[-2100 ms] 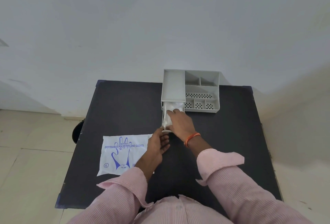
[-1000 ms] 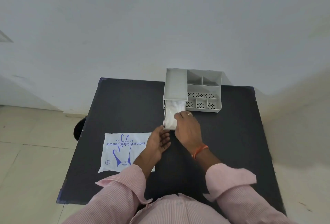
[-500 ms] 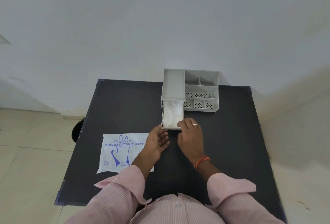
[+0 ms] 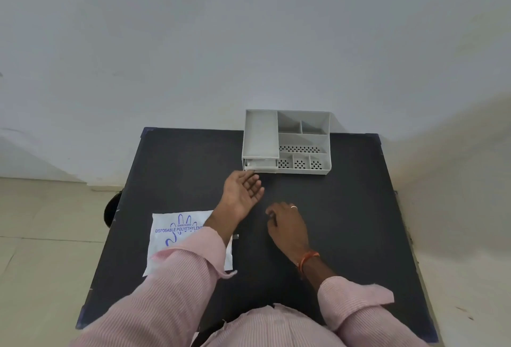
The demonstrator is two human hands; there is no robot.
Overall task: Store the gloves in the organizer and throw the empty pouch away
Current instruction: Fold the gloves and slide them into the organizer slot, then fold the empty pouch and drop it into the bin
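Observation:
The grey organizer (image 4: 287,140) stands at the far edge of the black table (image 4: 179,170). Its drawer (image 4: 260,163) at the lower left is pushed in, and the gloves are hidden inside it. My left hand (image 4: 243,190) is open, fingers spread, with the fingertips touching the drawer's front. My right hand (image 4: 287,225) rests palm down on the table, holding nothing, well short of the organizer. The white pouch (image 4: 177,232) with blue print lies flat at the near left, partly under my left sleeve.
A dark round object (image 4: 112,210) shows on the floor past the table's left edge. A white wall rises right behind the organizer. Tiled floor lies to the left of the table and a pale floor to its right.
The drawer with the gloves has slid shut into the organizer. My left hand moved forward to the drawer front. My right hand drew back toward me.

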